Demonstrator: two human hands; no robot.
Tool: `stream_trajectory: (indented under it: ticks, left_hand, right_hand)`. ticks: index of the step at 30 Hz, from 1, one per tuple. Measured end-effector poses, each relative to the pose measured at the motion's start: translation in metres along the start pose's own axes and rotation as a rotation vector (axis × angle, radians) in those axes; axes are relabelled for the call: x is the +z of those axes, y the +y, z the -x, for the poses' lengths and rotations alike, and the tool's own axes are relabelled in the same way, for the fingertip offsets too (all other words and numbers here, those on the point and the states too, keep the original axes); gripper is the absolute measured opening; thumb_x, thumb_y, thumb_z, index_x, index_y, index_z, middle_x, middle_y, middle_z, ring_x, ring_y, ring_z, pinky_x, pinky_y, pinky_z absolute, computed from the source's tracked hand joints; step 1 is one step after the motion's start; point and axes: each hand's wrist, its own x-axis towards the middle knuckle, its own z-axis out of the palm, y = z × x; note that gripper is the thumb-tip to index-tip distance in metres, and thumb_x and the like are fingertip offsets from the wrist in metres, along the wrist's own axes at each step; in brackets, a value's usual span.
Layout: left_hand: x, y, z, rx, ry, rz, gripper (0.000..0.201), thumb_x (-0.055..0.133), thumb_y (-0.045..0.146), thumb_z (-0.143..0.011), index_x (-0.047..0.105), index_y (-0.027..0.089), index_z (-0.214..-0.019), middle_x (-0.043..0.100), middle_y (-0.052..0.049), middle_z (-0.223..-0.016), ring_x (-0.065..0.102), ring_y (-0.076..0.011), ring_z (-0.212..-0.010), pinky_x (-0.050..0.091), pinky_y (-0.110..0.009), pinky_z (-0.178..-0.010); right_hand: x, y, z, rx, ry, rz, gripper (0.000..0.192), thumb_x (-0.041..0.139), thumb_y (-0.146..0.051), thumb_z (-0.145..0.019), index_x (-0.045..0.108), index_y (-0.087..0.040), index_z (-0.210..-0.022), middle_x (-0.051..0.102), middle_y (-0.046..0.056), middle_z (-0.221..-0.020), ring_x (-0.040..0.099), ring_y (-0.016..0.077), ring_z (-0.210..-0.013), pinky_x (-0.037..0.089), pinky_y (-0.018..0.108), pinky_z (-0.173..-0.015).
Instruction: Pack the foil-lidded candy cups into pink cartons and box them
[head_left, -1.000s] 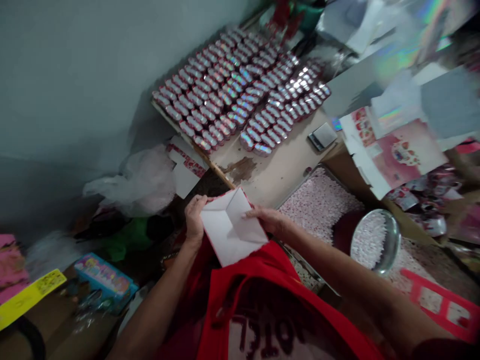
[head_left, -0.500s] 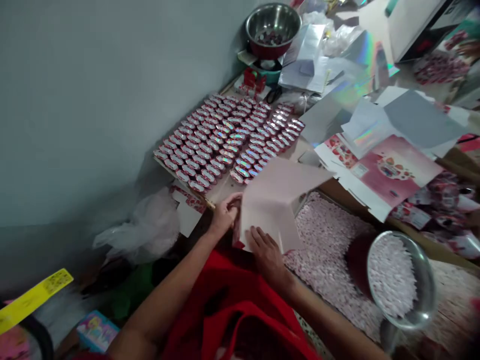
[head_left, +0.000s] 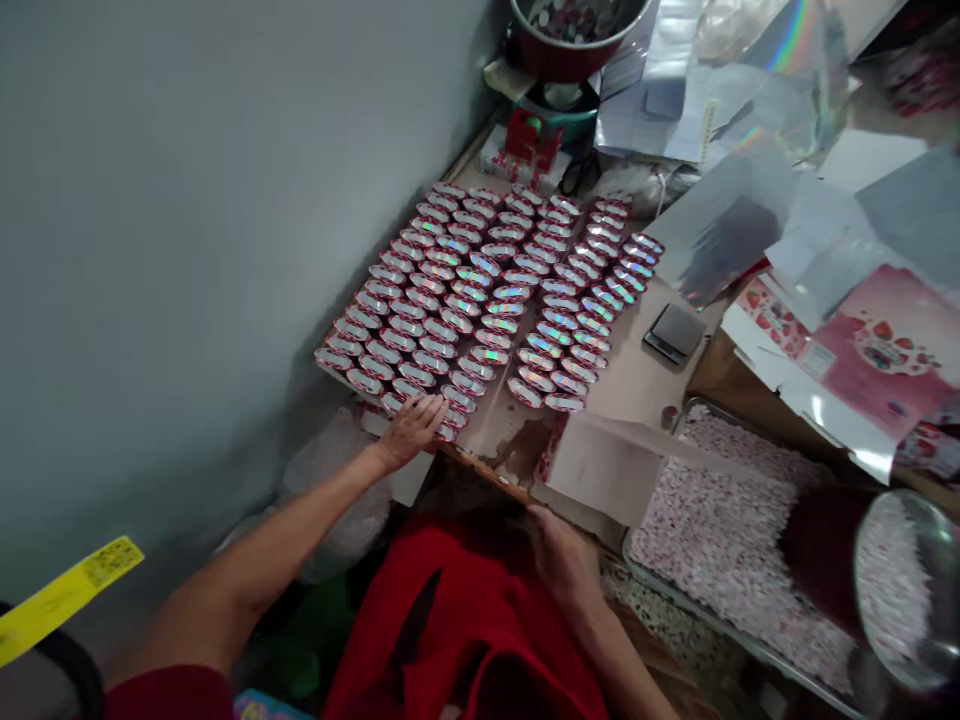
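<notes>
Folded paper box (head_left: pixel 600 465) – pale card w/ red printed edge, sits at the near edge of the table (head_left: pixel 637 375), partly over the tray of pink-white pellets (head_left: pixel 697 510). Right hand (head_left: pixel 562 555) is at its near lower edge, fingers curled down onto the card; can't tell if it's a real pinch or just resting contact, thumb hidden. Left hand (head_left: pixel 411 430) is well apart from the box, fingers spread flat, tips touching the nearest row of small foil-topped cups (head_left: pixel 480 300) at the front-left corner of the board they stand on. Holds nothing.

Handling, my read: box is thin card, v. light, stiff along the creases but the flat panels will bow or dent if squeezed mid-face. One long flap sticks out to the right over the tray and looks floppy. Best hold is at a folded corner or along a crease, thumb inside, fingers outside. Surface looks matte, so not slippery.

Cups: tiny, packed touching in rows, shiny holographic lids; prob. light and easy to knock over domino-style, so the spread left hand is a risk to that front row.

Around: small dark scale (head_left: pixel 675 332) beside the cups, steel bowl (head_left: pixel 907 585) of pellets at right, printed pink sheets (head_left: pixel 877 355) and holo foil sheets (head_left: pixel 720 230) beyond.
</notes>
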Motion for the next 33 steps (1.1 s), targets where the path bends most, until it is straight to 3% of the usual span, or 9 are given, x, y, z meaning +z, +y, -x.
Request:
stream_trajectory:
  ticks: [4,7,9,13,17,21,29,31,33]
  left_hand:
    - [0.022,0.010,0.005,0.018,0.087,0.010,0.050,0.051,0.016,-0.102,0.058,0.021,-0.151,0.064,-0.017,-0.148,0.058,-0.0285,-0.142,0.038,-0.053,-0.126]
    - [0.031,0.021,0.002,0.016,0.075,0.069,0.051,0.066,0.032,-0.099,0.059,0.018,-0.147,0.066,-0.019,-0.142,0.059,-0.0327,-0.140,0.045,-0.052,-0.120]
    - [0.037,0.028,-0.005,0.068,0.065,0.120,0.053,0.070,0.035,-0.097,0.057,0.016,-0.145,0.064,-0.021,-0.145,0.056,-0.0333,-0.142,0.048,-0.049,-0.116]
    - [0.053,0.047,-0.022,0.129,0.031,0.201,0.047,0.068,0.025,-0.097,0.058,0.018,-0.142,0.058,-0.021,-0.151,0.058,-0.0331,-0.138,0.054,-0.047,-0.104]
    - [0.067,0.074,-0.026,0.059,-0.015,0.234,0.041,0.065,0.023,-0.097,0.067,0.025,-0.138,0.067,-0.018,-0.139,0.063,-0.0362,-0.127,0.052,-0.057,-0.106]
    - [0.069,0.091,-0.024,0.011,-0.032,0.258,0.048,0.059,0.022,-0.099,0.064,0.032,-0.146,0.069,-0.013,-0.142,0.060,-0.0371,-0.132,0.045,-0.064,-0.114]
    - [0.050,0.085,-0.031,0.328,-0.018,0.276,0.054,0.051,0.017,-0.103,0.054,0.033,-0.155,0.063,-0.011,-0.148,0.060,-0.0285,-0.125,0.049,-0.046,-0.107]
    - [0.043,0.094,-0.039,0.304,-0.051,0.225,0.053,0.050,0.020,-0.104,0.053,0.030,-0.156,0.063,-0.015,-0.143,0.061,-0.0311,-0.121,0.053,-0.045,-0.095]
    - [0.037,0.104,-0.047,0.240,-0.087,0.174,0.045,0.049,0.022,-0.105,0.059,0.023,-0.149,0.066,-0.019,-0.132,0.062,-0.0330,-0.115,0.055,-0.044,-0.086]
  right_hand:
    - [0.010,-0.076,-0.105,-0.156,0.199,-0.303,0.051,0.046,-0.026,-0.097,0.052,-0.017,-0.147,0.061,0.021,-0.146,0.059,0.0295,-0.139,0.047,0.047,-0.118]
    - [-0.005,-0.089,-0.192,-0.229,0.128,-0.409,0.062,0.058,-0.024,-0.084,0.047,-0.014,-0.144,0.059,0.020,-0.146,0.056,0.0296,-0.139,0.043,0.047,-0.121]
    - [-0.022,-0.083,-0.222,-0.273,0.006,-0.464,0.062,0.062,-0.025,-0.077,0.049,-0.016,-0.138,0.062,0.015,-0.138,0.060,0.0280,-0.130,0.047,0.044,-0.115]
    - [-0.041,-0.091,-0.227,-0.215,-0.150,-0.385,0.059,0.068,-0.034,-0.080,0.048,-0.019,-0.134,0.065,0.008,-0.124,0.063,0.0252,-0.110,0.051,0.038,-0.099]
    - [-0.019,-0.140,-0.224,-0.085,-0.012,0.002,0.068,0.080,-0.032,-0.080,0.048,-0.017,-0.138,0.063,0.015,-0.125,0.060,0.0296,-0.109,0.049,0.040,-0.095]
    - [0.007,-0.165,-0.233,-0.017,0.072,0.276,0.055,0.063,-0.014,-0.091,0.049,-0.016,-0.144,0.058,0.020,-0.131,0.056,0.0324,-0.115,0.047,0.044,-0.098]
    - [-0.017,-0.101,-0.229,-0.409,-0.091,0.100,0.099,0.062,-0.004,-0.076,0.028,-0.030,-0.165,0.053,0.009,-0.143,0.058,0.0233,-0.114,0.051,0.032,-0.089]
    - [-0.017,-0.084,-0.225,-0.382,-0.014,0.017,0.097,0.061,-0.004,-0.077,0.028,-0.029,-0.165,0.055,0.009,-0.141,0.060,0.0216,-0.110,0.050,0.031,-0.088]
    - [-0.013,-0.073,-0.223,-0.278,0.104,-0.051,0.079,0.065,-0.009,-0.081,0.042,-0.023,-0.155,0.061,0.009,-0.132,0.062,0.0228,-0.108,0.050,0.032,-0.090]
